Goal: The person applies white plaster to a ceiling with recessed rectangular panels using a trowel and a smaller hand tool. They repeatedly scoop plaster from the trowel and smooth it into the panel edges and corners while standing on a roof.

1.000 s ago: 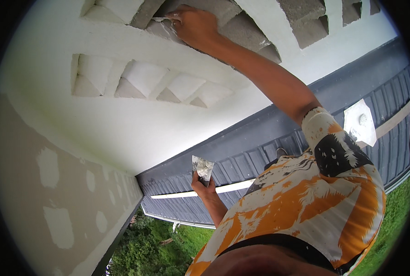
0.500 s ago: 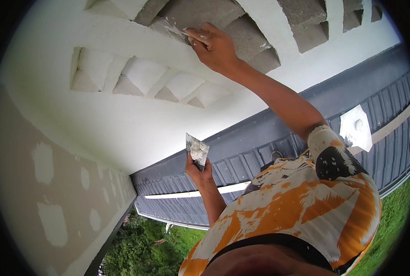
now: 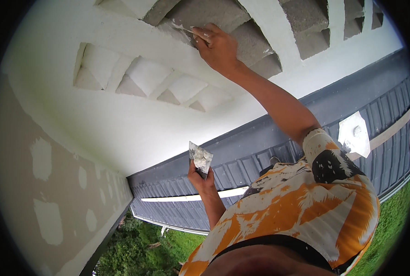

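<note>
My right hand is raised to the bare grey recesses of a white wall, its fingers closed round a thin, putty-smeared blade at the lower edge of the large opening. My left hand grips a small metal plate carrying a lump of pale putty, held lower down in front of the grey roofing. Along the wall, a row of white-coated recesses shows below the grey ones.
Below the wall runs dark ribbed roofing with a pale batten, a white sheet with a lump on it, and my shoe. A patched board surface is at left. Trees and grass lie beyond.
Since a second ago my right hand has moved down and right along the recess edge, blade still in it. My left hand and plate rose, then dropped slightly. The view has shifted a little.
</note>
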Motion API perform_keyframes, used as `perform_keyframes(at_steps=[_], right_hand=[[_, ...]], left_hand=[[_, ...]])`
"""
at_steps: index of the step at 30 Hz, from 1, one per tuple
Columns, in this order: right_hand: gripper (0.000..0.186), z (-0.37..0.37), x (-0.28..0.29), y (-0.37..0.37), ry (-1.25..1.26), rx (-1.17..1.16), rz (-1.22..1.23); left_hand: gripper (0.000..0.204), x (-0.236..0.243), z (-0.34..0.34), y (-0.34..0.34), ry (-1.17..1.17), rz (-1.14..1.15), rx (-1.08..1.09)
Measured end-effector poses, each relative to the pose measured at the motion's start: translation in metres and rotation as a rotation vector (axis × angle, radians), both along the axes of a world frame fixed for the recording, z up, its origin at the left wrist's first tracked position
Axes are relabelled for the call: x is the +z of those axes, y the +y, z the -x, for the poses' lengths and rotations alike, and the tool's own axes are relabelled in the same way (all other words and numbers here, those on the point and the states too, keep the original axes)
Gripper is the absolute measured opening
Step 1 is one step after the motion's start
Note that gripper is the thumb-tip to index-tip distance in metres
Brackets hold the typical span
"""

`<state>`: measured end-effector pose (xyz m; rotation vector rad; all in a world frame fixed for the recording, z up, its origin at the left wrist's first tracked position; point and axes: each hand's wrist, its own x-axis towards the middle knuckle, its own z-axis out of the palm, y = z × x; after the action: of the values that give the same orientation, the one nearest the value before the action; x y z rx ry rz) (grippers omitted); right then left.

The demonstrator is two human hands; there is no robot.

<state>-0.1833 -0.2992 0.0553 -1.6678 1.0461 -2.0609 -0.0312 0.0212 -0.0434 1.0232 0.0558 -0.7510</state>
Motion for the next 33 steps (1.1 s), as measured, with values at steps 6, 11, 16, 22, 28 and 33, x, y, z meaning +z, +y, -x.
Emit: perform_keyframes(at_steps=[6,11,16,22,28,33], right_hand=[[0.025,-0.009,0.039,-0.037,0.101,-0.034,-0.001],[0.027,0.009,0.014,-0.015,0.240,0.056,-0.013],[0.029,0.020,0.010,0.000,0.134,0.116,-0.079],[0.023,0.001,0.049,-0.051,0.115,0.101,0.053],[0.019,0.004,0.041,-0.064,0.231,0.210,0.099],[0.023,0.023,0.053,-0.041,0.288,0.226,-0.150]], left_hand=[[0.019,0.015,0.017,-0.009,-0.025,-0.076,0.049],[0.029,-0.007,-0.002,0.013,-0.019,-0.044,-0.016],[0.029,-0.012,-0.007,0.012,-0.017,-0.036,-0.014],[0.021,0.015,0.017,-0.016,-0.039,-0.014,0.001],[0.032,-0.004,-0.002,-0.002,-0.019,-0.103,-0.057],[0.031,-0.020,-0.016,0.009,-0.041,-0.051,-0.105]])
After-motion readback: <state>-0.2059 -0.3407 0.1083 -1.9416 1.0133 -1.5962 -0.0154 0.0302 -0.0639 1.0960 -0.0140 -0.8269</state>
